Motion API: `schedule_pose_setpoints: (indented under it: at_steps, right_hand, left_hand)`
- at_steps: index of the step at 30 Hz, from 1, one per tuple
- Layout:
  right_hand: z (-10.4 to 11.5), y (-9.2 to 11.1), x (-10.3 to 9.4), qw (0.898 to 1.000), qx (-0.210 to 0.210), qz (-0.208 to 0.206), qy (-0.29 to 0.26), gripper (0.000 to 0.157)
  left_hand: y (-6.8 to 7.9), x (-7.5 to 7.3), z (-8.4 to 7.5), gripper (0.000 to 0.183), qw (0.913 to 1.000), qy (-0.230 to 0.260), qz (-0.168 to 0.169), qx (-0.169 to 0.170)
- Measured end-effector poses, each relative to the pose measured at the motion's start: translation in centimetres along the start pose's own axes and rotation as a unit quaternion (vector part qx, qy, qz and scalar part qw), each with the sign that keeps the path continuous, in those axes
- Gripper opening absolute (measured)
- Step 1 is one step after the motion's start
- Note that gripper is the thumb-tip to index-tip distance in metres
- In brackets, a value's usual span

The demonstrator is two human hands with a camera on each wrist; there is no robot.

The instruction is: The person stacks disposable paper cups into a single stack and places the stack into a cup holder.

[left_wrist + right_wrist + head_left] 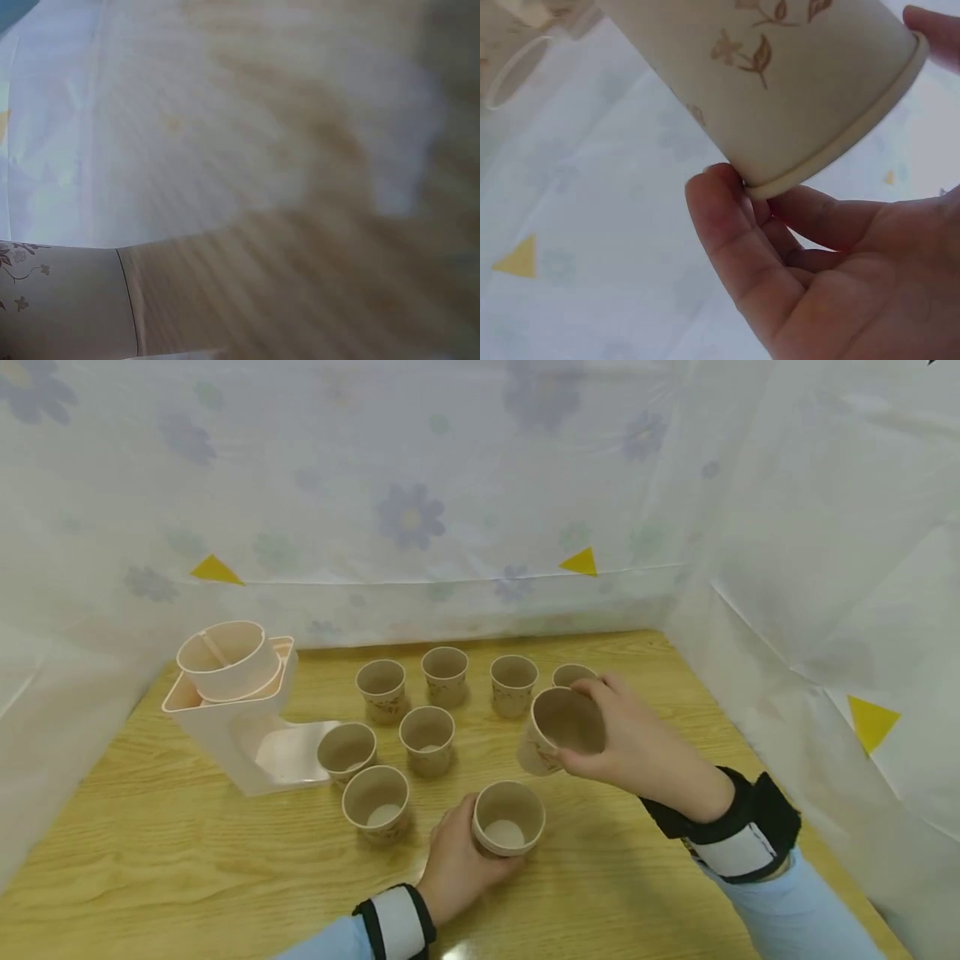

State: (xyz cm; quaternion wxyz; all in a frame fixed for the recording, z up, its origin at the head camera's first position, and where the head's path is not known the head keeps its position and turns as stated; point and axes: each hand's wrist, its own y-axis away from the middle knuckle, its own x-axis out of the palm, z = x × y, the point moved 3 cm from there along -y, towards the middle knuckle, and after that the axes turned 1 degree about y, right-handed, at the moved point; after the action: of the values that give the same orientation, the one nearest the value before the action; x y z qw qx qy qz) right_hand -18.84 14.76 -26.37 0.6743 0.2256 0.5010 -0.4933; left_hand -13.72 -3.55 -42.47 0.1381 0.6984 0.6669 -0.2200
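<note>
Our left fingers hold the near cup, our right fingers the tilted cup, which we might crush by over-squeezing.

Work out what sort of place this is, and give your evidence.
Probably a makeshift, curtained-off filming booth: pale, flower-printed sheeting hangs behind and beside a flat, yellow-brown, wood-grained table, and bright yellow triangular patches show against the sheeting.

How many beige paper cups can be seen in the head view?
9: four back cups in a row, three nearer cups left of centre, one cup in the left hand, one in the right hand. The left-hand rim looks doubled; another may be nested there.
</note>
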Motion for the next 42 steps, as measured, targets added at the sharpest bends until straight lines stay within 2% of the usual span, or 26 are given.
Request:
schedule_pose_setpoints:
  at_steps: [5, 11, 21, 30, 42]
  right_hand:
    - [2.0, 0.9, -1.1, 0.998, -0.054, -0.013, 0.020, 0.064]
    - [2.3, 0.9, 0.3, 0.995, -0.091, 0.021, 0.042, 0.065]
    - [1.7, -0.6, 3.6, 0.991, -0.112, 0.067, 0.024, 0.060]
    - [1.1, -1.0, 5.9, 0.980, -0.152, 0.070, 0.105, 0.065]
    - [0.6, -1.0, 7.6, 0.976, -0.171, 0.087, 0.104, 0.066]
  left_hand:
    - [-0.9, 0.6, 0.0, 0.072, 0.9999, -0.006, -0.005, 0.007]
    - [-1.6, 0.9, 0.0, 0.073, 0.9998, -0.015, -0.001, 0.011]
    - [-2.4, 0.9, 0.2, 0.074, 0.9998, -0.014, 0.001, 0.017]
    - [-2.5, 0.9, 0.3, 0.075, 0.9998, -0.006, 0.002, 0.021]
    - [-2.7, 0.9, 0.2, 0.073, 0.9995, -0.013, 0.004, 0.028]
